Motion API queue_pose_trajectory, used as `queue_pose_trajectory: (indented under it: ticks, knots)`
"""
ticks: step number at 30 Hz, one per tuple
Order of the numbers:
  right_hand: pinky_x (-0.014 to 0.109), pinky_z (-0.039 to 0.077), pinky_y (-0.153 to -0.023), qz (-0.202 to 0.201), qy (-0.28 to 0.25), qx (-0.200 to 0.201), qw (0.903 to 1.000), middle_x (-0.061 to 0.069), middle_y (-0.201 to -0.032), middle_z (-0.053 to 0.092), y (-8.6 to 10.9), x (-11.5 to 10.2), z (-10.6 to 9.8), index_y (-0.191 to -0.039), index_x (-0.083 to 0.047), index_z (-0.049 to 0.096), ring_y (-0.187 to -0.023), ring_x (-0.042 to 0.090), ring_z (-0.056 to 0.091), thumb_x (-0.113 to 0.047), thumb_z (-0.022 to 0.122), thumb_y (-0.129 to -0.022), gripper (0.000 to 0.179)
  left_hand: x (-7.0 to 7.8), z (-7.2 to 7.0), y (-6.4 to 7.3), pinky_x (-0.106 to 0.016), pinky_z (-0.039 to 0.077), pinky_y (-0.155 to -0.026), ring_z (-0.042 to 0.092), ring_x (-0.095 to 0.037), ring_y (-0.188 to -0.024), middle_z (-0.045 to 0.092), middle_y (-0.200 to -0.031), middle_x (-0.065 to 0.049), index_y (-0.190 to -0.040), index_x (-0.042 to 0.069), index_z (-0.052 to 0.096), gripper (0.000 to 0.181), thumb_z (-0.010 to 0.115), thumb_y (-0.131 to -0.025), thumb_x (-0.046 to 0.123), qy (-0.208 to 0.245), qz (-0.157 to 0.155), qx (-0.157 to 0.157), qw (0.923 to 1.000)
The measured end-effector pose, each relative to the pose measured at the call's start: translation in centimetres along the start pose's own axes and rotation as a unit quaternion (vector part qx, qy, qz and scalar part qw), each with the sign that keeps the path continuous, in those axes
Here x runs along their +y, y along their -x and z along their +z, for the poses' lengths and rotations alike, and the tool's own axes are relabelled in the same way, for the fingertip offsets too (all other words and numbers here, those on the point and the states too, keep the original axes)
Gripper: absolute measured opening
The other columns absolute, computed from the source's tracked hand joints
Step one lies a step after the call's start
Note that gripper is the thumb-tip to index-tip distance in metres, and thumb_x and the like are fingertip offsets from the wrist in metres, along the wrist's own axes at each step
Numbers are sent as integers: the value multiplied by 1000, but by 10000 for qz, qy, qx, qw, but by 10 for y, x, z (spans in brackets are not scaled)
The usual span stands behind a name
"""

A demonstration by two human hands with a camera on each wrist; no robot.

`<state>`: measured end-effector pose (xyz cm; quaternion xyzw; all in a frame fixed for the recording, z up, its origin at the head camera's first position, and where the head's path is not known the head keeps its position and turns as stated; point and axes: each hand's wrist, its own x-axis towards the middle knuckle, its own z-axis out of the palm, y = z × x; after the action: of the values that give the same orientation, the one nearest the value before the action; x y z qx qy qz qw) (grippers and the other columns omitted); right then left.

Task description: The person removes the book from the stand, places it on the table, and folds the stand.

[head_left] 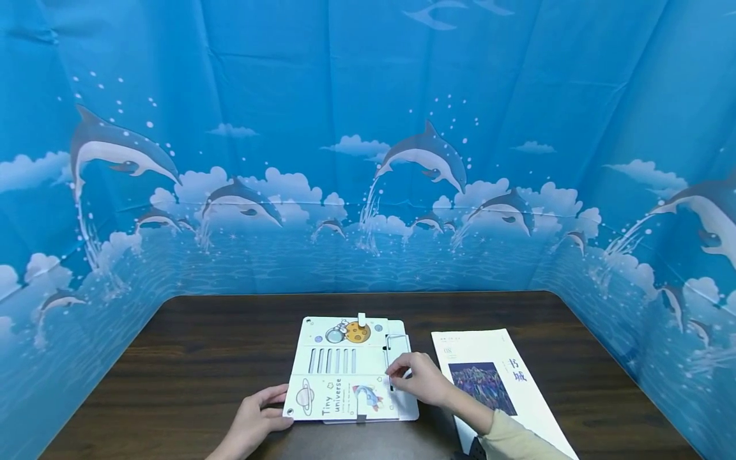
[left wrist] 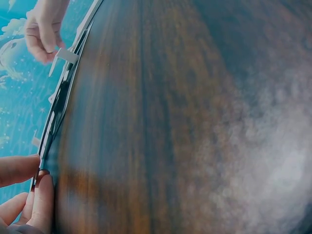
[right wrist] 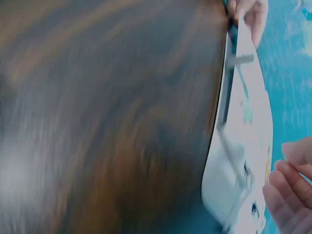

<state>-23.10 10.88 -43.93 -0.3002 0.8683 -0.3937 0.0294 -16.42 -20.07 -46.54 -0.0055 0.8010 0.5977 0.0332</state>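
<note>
A white folding book stand (head_left: pixel 339 367), printed with planets, a rocket and "Tiny universe", lies on the table before me. My left hand (head_left: pixel 259 412) grips its lower left corner; in the left wrist view the fingers (left wrist: pixel 43 200) pinch the thin edge. Over the stand's right part is my right hand (head_left: pixel 422 380), its loosely bent fingers close to a wire support (head_left: pixel 388 351). The right wrist view shows the right fingers (right wrist: pixel 287 187) beside the blurred wire support (right wrist: pixel 231 153), with nothing seen between them.
A white book (head_left: pixel 489 383) with a dark picture on its cover lies to the right, partly under the right forearm. Small clips (head_left: pixel 361 319) project from the stand's edges. Behind the dark wooden table (head_left: pixel 218 345) hangs a blue dolphin curtain (head_left: pixel 287 160).
</note>
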Motion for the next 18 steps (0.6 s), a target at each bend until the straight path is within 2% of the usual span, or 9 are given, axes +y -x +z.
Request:
queue_pose_trajectory:
  ticks: [6, 11, 18]
  knots:
    - [18, 49, -64, -336, -226, -235, 9989, 2, -84, 65, 3, -18, 21, -92, 0, 69, -76, 5, 57, -6, 71, -74, 19, 0, 0, 1, -26, 52, -65, 65, -25, -81, 58, -103, -23, -120, -20, 43, 61, 69, -66, -11, 8, -24, 13, 10000]
    - [17, 48, -63, -609, 23, -178, 9980, 0, -83, 65, 7, -25, 35, -93, 0, 69, -75, 3, 57, -9, 75, -69, 26, -1, 0, 0, -25, 52, -65, 65, -25, -81, 58, -103, -23, -120, -20, 43, 61, 69, -66, -11, -8, 13, -6, 10000]
    - [13, 46, -60, -653, 339, -60, 9973, 1, -81, 67, 2, -29, 38, -90, 2, 70, -69, 0, 56, -9, 78, -65, 29, -3, 0, -1, -26, 52, -64, 64, -28, -82, 58, -103, -24, -121, -20, 41, 62, 68, -66, -12, -11, 12, 10, 10000]
